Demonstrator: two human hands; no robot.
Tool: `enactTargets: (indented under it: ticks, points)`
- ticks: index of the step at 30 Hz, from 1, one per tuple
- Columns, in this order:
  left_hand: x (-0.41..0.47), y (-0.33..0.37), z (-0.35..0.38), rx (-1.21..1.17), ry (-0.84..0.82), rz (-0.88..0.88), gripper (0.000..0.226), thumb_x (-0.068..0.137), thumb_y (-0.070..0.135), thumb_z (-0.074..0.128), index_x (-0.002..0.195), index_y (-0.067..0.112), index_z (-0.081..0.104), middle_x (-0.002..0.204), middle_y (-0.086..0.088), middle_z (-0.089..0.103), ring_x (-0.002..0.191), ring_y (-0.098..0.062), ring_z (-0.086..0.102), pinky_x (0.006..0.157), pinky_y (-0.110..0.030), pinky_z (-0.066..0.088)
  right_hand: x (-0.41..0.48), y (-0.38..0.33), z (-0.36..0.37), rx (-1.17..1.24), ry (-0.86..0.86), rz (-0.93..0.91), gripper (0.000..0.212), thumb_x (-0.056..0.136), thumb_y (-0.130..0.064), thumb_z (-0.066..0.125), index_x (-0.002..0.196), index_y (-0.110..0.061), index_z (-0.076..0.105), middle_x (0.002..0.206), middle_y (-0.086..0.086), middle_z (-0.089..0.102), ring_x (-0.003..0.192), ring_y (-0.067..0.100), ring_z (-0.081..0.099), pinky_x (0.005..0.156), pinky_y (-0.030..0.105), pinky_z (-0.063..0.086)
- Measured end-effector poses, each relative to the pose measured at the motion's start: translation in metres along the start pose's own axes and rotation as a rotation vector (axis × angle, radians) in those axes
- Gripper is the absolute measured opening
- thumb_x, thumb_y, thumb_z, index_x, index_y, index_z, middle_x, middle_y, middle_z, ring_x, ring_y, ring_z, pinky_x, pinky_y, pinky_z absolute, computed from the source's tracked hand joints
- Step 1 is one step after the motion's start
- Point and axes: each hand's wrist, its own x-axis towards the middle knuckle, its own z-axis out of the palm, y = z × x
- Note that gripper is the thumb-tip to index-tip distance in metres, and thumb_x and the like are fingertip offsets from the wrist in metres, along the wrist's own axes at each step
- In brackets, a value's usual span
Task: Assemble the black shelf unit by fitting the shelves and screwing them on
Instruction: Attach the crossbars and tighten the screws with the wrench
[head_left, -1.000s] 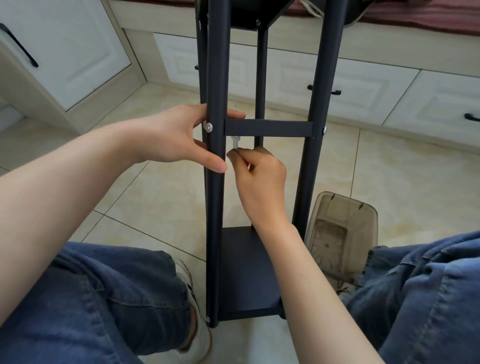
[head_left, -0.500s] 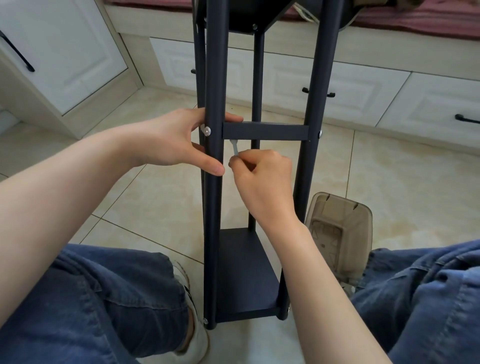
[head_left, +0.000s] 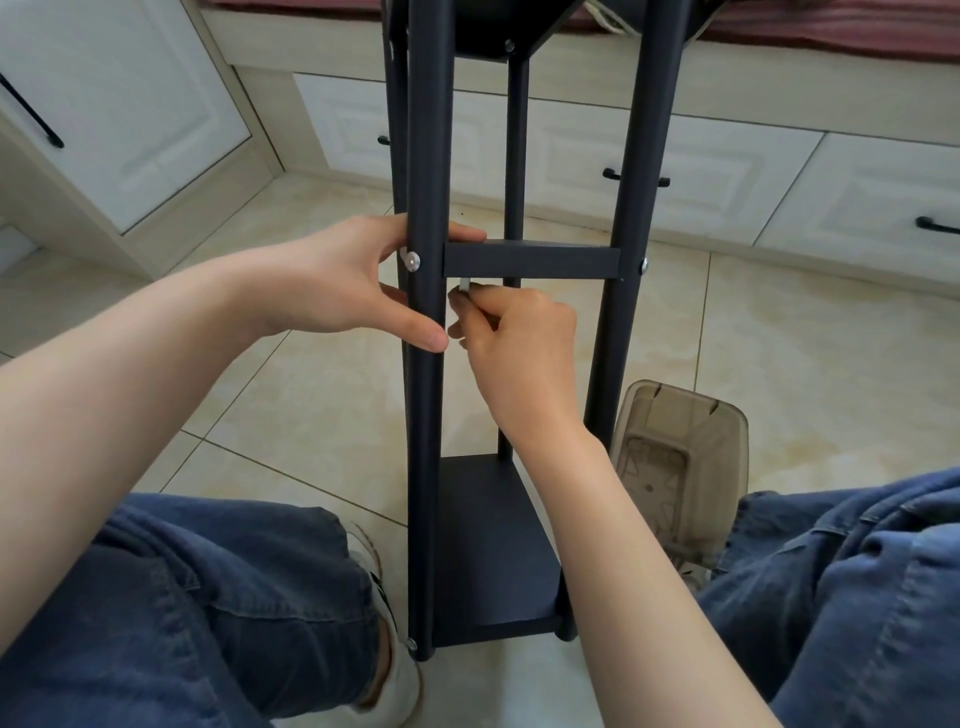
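head view: my left hand (head_left: 343, 280) clamps the stiff, likely slick post (head_left: 426, 415) at the shelf (head_left: 530, 258); right hand (head_left: 519, 338) fingertips pinch the small, light key (head_left: 464, 285), probably easily dropped.

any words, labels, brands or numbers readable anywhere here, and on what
None can be read.
The black metal shelf unit, the white cabinet drawers and the blue jeans show no text.
The small silver tool pinched in the right hand is too small to tell.
The translucent brown plastic bin has moulded marks in its base, too faint to read.
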Motion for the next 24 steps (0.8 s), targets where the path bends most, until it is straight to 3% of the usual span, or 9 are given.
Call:
enactTargets:
  ticks: [2,5,9,12,15,21,24]
  points:
    - [0.0,-0.001,0.0,-0.005,-0.002,0.002,0.092,0.053,0.04,0.086,0.138,0.05,0.051,0.137,0.029,0.052,0.131,0.012,0.042,0.088,-0.003,0.046,0.0,0.002,0.003,0.012,0.028,-0.019,0.019,0.097,-0.014,0.061,0.093,-0.008,0.078,0.076,0.0,0.073,0.066,0.008,0.062,0.068,0.0,0.041]
    - [0.0,-0.003,-0.002,-0.002,-0.001,0.002,0.086,0.067,0.02,0.09,0.138,0.05,0.051,0.135,0.032,0.053,0.133,0.014,0.04,0.087,-0.002,0.046,0.001,0.006,0.011,0.037,0.072,-0.063,0.017,0.096,-0.013,0.062,0.093,-0.007,0.078,0.078,0.001,0.074,0.067,0.007,0.063,0.069,0.001,0.043]
    - [-0.001,-0.006,-0.003,-0.024,-0.014,0.017,0.084,0.071,0.009,0.088,0.137,0.048,0.052,0.125,0.039,0.056,0.124,0.02,0.044,0.081,-0.001,0.046,0.003,0.009,0.022,0.094,0.129,-0.114,0.014,0.094,-0.009,0.065,0.098,-0.004,0.077,0.086,0.003,0.076,0.08,0.013,0.07,0.08,0.011,0.051]
    - [-0.002,-0.007,-0.003,-0.018,-0.008,0.026,0.084,0.072,0.007,0.087,0.133,0.052,0.052,0.121,0.043,0.056,0.121,0.023,0.044,0.08,0.0,0.045,0.005,0.011,0.03,0.119,0.19,-0.156,0.012,0.092,-0.004,0.066,0.094,-0.001,0.077,0.082,0.006,0.075,0.078,0.017,0.069,0.076,0.009,0.047]
    - [-0.003,-0.008,-0.004,-0.032,-0.006,0.025,0.084,0.072,0.006,0.086,0.137,0.047,0.052,0.123,0.041,0.056,0.121,0.022,0.045,0.08,-0.001,0.046,0.007,0.013,0.036,0.144,0.238,-0.18,0.011,0.09,-0.001,0.065,0.09,0.001,0.076,0.079,0.01,0.074,0.075,0.022,0.068,0.074,0.017,0.047]
    - [-0.003,-0.01,-0.004,-0.026,0.015,0.009,0.086,0.071,0.006,0.087,0.138,0.046,0.053,0.128,0.036,0.056,0.125,0.021,0.043,0.082,-0.002,0.046,0.005,0.012,0.041,0.174,0.254,-0.165,0.013,0.09,-0.001,0.064,0.087,0.002,0.077,0.074,0.009,0.073,0.065,0.006,0.052,0.066,0.003,0.036]
    - [-0.004,-0.009,-0.005,-0.003,0.017,0.0,0.086,0.069,0.015,0.089,0.138,0.05,0.051,0.132,0.034,0.055,0.129,0.018,0.041,0.091,-0.008,0.047,0.005,0.014,0.039,0.205,0.227,-0.15,0.018,0.09,-0.001,0.063,0.075,0.0,0.073,0.06,-0.003,0.062,0.053,0.003,0.044,0.059,0.005,0.031]
